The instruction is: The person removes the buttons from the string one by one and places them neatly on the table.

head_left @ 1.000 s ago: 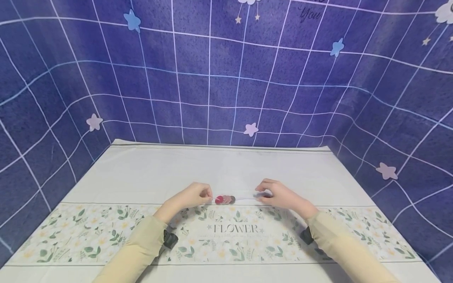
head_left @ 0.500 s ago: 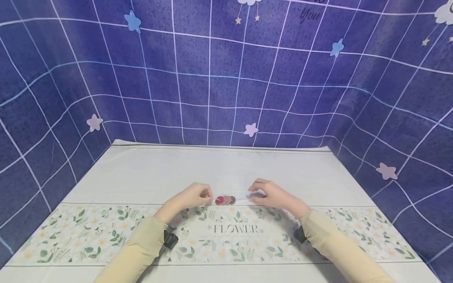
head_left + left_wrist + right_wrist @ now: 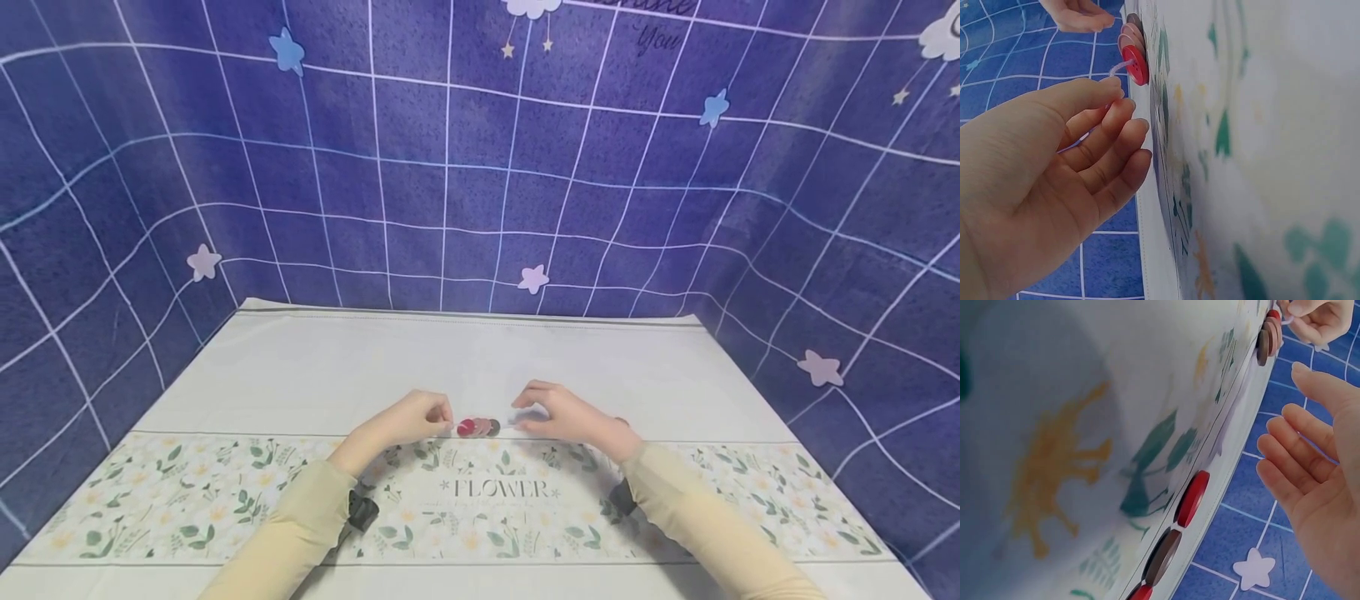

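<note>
My left hand (image 3: 412, 417) pinches the end of a pale lilac fuzzy cord (image 3: 1121, 66) between thumb and index finger. The cord passes through a red button (image 3: 1136, 65). Behind it, pinkish buttons (image 3: 1130, 41) and a brown button (image 3: 1264, 347) overlap in a row low over the tablecloth. To the right of this row is my right hand (image 3: 562, 414), its thumb and loosely bent fingers apart and holding nothing. Beside it, the right wrist view shows a loose red button (image 3: 1193, 499) and a brown button (image 3: 1163, 556), mostly hidden by my arm in the head view.
A white tablecloth (image 3: 337, 350) with a floral band and the word FLOWER covers the table. Another red button (image 3: 1141, 592) shows at the bottom edge of the right wrist view. Blue gridded curtains (image 3: 480, 192) with stars enclose the back and sides.
My right hand has moved left along the tablecloth, nearer the row of buttons. My left hand has stayed in place, and a reddish button edge now shows behind my right wrist.
</note>
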### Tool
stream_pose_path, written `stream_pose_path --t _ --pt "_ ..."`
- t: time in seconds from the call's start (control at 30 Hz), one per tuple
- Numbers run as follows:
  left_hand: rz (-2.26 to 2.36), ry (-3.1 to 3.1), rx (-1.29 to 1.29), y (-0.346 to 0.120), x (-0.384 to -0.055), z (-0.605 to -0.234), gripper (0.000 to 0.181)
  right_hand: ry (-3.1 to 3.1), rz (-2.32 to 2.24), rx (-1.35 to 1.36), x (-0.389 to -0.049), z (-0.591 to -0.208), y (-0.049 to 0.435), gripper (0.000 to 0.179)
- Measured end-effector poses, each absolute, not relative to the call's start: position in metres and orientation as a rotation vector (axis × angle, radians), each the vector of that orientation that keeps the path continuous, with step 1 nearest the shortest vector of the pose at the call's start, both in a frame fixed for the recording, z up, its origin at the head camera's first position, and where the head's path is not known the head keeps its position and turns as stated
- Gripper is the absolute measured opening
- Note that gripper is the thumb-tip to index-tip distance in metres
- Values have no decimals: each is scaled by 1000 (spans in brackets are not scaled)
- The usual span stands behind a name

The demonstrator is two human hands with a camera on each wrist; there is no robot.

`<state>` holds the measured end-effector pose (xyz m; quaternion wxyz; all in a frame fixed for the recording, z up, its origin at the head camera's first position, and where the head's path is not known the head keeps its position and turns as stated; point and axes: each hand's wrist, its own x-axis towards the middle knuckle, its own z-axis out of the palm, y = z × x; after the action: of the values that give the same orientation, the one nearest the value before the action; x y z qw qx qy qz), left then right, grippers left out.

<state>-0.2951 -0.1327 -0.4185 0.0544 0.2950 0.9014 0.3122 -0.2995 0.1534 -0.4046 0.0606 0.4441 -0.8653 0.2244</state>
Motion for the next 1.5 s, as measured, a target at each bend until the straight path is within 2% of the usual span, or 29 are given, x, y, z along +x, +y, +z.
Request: stream_pose_path --t 1.5 --pt "929 2742 906 -134 -294 -418 4 -2640 643 1442 -308 -412 111 31"
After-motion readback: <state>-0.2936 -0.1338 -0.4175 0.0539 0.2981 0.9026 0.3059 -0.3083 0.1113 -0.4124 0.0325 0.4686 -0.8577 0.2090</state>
